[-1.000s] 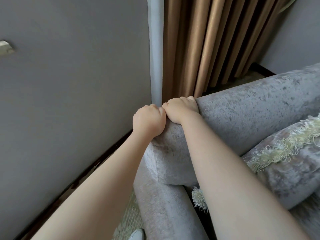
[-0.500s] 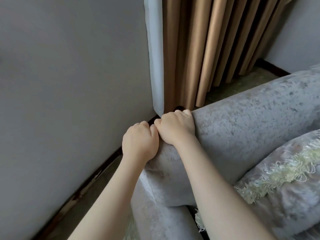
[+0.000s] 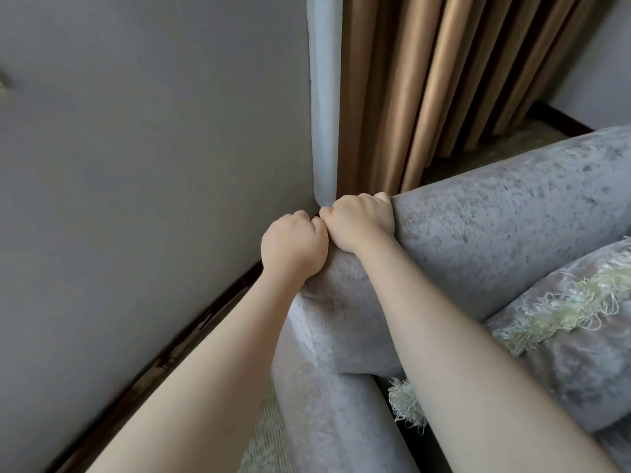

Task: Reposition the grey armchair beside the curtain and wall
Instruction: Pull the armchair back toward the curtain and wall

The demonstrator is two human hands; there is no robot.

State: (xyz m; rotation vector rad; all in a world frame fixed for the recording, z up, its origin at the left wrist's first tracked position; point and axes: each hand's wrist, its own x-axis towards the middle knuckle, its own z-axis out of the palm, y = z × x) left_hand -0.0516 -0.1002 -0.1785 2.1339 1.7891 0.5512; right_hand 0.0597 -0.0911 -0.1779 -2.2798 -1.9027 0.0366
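The grey velvet armchair [image 3: 495, 227] fills the right and lower middle of the view, its back corner close to the grey wall [image 3: 153, 148] and the tan curtain [image 3: 426, 90]. My left hand [image 3: 293, 244] grips the chair's back corner, fingers curled over its outer side. Right beside it, my right hand [image 3: 362, 220] grips the top edge of the backrest, fingers wrapped over the far side. The two hands touch at the knuckles.
A grey cushion with pale fringe [image 3: 563, 322] lies on the seat at right. A dark skirting board [image 3: 191, 332] runs along the wall's foot. A pale sheer strip [image 3: 324, 97] hangs at the wall's end. Patterned carpet [image 3: 266, 438] shows between chair and wall.
Both hands keep their grip on the chair's corner. The corner now sits close to the wall's end and curtain after shifting in the view; the gap to the wall stays narrow.
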